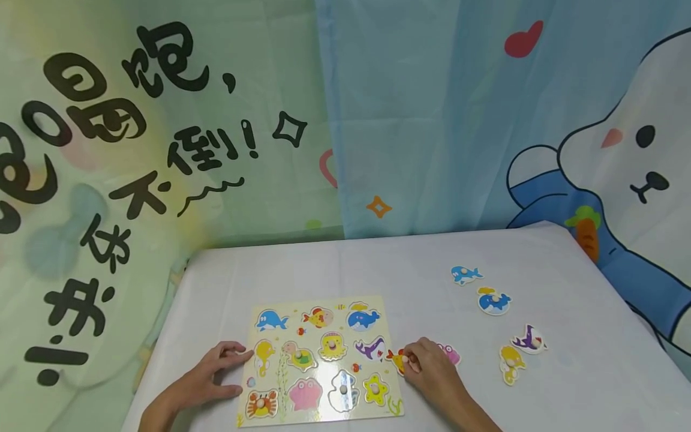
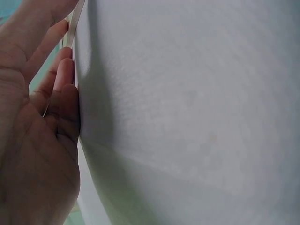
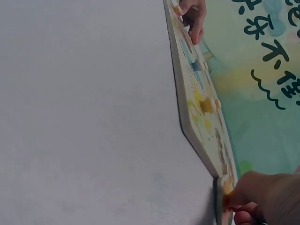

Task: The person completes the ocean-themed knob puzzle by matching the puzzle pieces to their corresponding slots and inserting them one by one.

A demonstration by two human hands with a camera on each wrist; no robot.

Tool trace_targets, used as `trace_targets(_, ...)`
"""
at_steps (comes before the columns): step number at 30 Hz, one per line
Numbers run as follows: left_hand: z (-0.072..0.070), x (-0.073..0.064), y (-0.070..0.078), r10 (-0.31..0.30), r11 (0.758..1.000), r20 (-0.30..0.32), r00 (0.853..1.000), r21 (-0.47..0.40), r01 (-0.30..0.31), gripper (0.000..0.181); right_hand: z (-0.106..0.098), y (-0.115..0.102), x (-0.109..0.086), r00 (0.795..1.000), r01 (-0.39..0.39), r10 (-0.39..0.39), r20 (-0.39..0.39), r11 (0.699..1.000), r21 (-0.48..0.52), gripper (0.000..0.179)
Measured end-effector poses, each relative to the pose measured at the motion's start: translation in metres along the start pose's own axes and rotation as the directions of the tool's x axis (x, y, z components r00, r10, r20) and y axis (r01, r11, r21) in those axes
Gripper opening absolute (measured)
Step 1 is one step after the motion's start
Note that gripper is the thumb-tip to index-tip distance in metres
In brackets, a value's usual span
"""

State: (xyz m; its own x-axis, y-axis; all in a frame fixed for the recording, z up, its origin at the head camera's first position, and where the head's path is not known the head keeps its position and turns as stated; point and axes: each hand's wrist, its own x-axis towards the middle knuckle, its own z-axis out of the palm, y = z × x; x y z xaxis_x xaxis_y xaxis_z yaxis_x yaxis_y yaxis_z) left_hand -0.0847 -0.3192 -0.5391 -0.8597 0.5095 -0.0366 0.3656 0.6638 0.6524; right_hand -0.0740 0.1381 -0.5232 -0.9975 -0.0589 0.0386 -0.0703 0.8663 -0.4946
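A pale yellow puzzle board (image 1: 318, 417) with sea animal pictures lies on the white table in the head view. My left hand (image 1: 213, 375) touches its left edge, thumb and fingers extended and spread along the side; those fingers (image 2: 68, 101) are loosely bent in the left wrist view. At the opposite edge, my right hand (image 1: 432, 366) pinches an orange and yellow fish piece (image 1: 396, 361). That fish piece (image 3: 227, 187) is right by the board's corner in the right wrist view. A pink piece (image 1: 449, 354) is partly hidden behind the right hand.
Loose pieces lie to the right: a light blue dolphin (image 1: 466, 275), a blue whale (image 1: 493, 302), a purple sea animal (image 1: 529, 339) and a yellow seahorse (image 1: 510, 365). On the board sit a knobbed crab (image 1: 262, 404), a duck (image 1: 344, 391) and a starfish (image 1: 375, 389). Printed curtains hang behind.
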Motion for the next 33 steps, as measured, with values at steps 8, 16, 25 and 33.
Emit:
trace_targets(8,-0.001,0.0,-0.002,-0.004,1.0,-0.012,1.0,-0.002,0.004,0.062,0.01,0.005,0.003,0.996,-0.069,0.075,-0.043,0.991,0.114,0.012)
trace_targets(16,-0.002,-0.001,0.001,0.024,1.0,-0.016,1.0,-0.005,-0.024,0.061,-0.003,-0.021,0.011,0.995,0.067,-0.067,-0.077,0.998,0.004,0.015)
trace_targets(25,-0.001,0.0,0.001,0.006,1.0,0.002,1.0,-0.027,-0.006,0.059,0.017,-0.069,0.062,0.888,0.425,-0.43,-0.166,0.903,-0.068,0.008)
trace_targets(33,-0.003,0.002,0.004,-0.05,0.998,0.029,0.998,-0.039,0.051,0.062,0.049,-0.103,0.103,0.937,0.343,-0.346,0.043,0.937,0.062,0.004)
